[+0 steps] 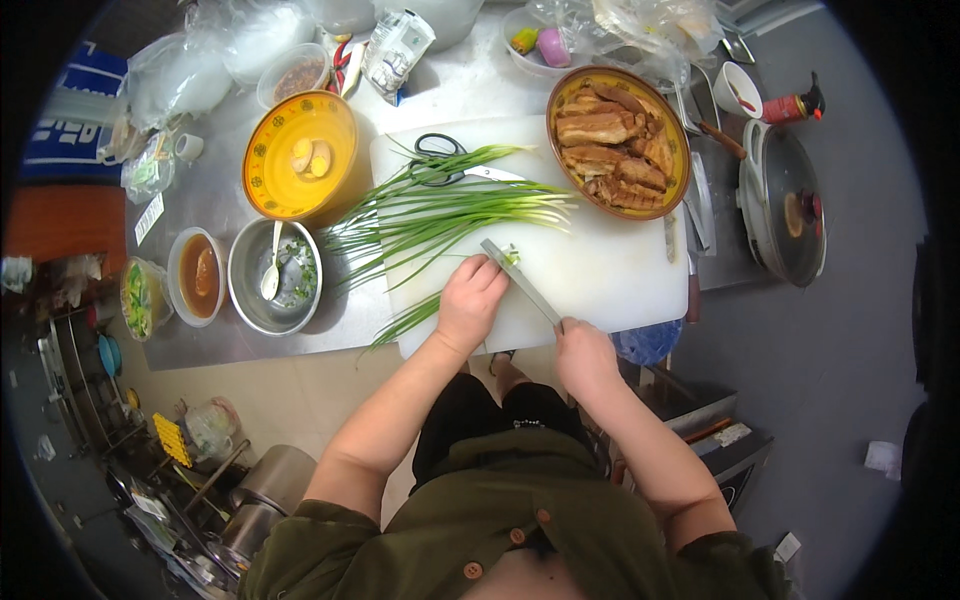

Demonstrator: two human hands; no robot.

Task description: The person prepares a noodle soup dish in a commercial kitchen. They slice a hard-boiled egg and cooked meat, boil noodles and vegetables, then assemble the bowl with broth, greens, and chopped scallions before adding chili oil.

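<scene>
On a white plastic cutting board [622, 277], my left hand [472, 298] grips a bunch of green onions [411, 319] whose leaves trail toward the board's lower left. My right hand [586, 358] holds a kitchen knife [525, 283] by its handle, the blade slanting up beside my left fingertips. Small cut pieces of green onion [512, 253] lie at the blade's far end. Farther up the board, loose green onions [465, 214] are spread with their white ends to the right. Black-handled scissors [442, 161] lie partly under them.
Cooked meat slabs [622, 142] fill a yellow bowl at the board's upper right. Halved eggs [311, 157] sit in another yellow bowl [262, 180]. To the left stand a steel bowl [309, 319] with a white spoon [272, 274] and a tub of brown liquid [196, 251]. A lidded pan [787, 202] stands far right.
</scene>
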